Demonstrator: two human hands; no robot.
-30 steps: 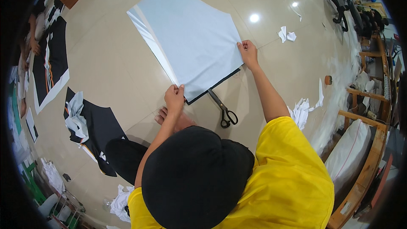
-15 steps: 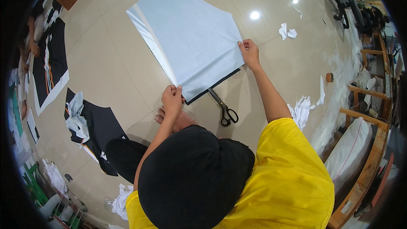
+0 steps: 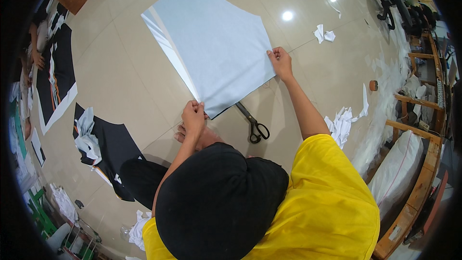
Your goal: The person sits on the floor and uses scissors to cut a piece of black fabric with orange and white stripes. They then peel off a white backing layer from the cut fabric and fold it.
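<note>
A large pale blue fabric panel (image 3: 221, 43) lies spread on the floor, with a white strip (image 3: 166, 43) along its left edge. My left hand (image 3: 193, 118) pinches its near left corner. At the near right edge, my right hand (image 3: 281, 63) grips the panel between thumb and fingers. Dark fabric (image 3: 220, 113) shows as a thin sliver beneath the near edge. Black-handled scissors (image 3: 255, 127) lie just below that edge, their blades partly hidden under the cloth. My bare foot (image 3: 207, 137) rests close to my left hand.
Dark cut pieces with striped trim (image 3: 113, 139) lie at the left; another person's hand (image 3: 37, 59) touches a further dark piece (image 3: 61, 62). White scraps (image 3: 340, 127) are scattered on the right. A wooden frame (image 3: 416, 183) and a white sack (image 3: 397, 163) stand at the right edge.
The panel's near edge has come down over the dark fabric, leaving only a sliver of it showing. Both hands have shifted slightly nearer and keep their hold. The scissors have hardly moved.
</note>
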